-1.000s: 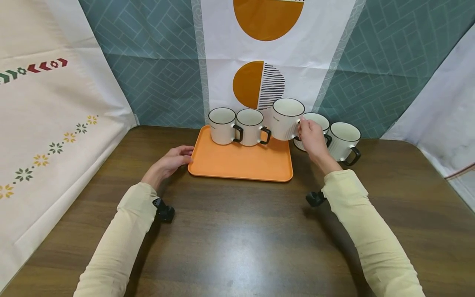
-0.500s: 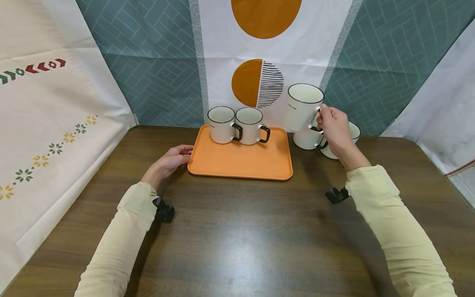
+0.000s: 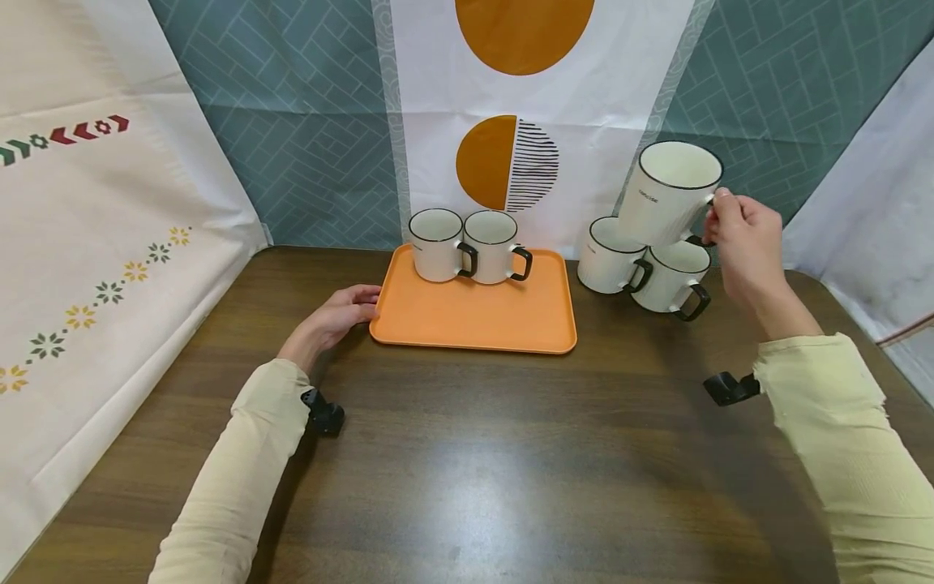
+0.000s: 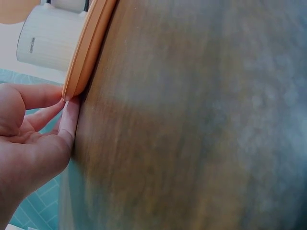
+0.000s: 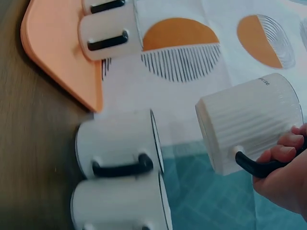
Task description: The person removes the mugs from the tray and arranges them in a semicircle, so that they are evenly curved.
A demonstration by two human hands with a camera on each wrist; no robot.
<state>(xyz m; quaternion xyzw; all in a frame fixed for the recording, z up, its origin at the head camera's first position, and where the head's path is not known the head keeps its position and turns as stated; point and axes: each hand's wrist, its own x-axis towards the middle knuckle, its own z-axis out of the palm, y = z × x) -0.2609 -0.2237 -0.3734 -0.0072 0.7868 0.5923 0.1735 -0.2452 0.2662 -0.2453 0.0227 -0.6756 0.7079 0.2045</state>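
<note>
My right hand [image 3: 747, 243] grips the black handle of a white ribbed mug [image 3: 670, 191] with a dark rim, held in the air above two similar mugs. Those two, a left one [image 3: 609, 255] and a right one [image 3: 674, 280], stand close together on the table, right of an orange tray [image 3: 474, 320]. Two more white mugs, one here [image 3: 438, 247] and its neighbour [image 3: 490, 247], stand side by side at the tray's back left. My left hand [image 3: 337, 320] pinches the tray's left edge with thumb and finger; the left wrist view shows the fingertips on the rim [image 4: 81, 62].
The brown wooden table [image 3: 452, 454] runs up to a teal patterned cloth [image 3: 306, 162] at the back, with a white printed panel [image 3: 584, 130] in its middle. A cream embroidered cloth [image 3: 95, 243] borders the left side, and a white cloth [image 3: 876, 186] the right.
My right hand has lifted the mug from low over the tray's right side and carried it up and right, over the two standing mugs. My left hand and the tray have stayed in place.
</note>
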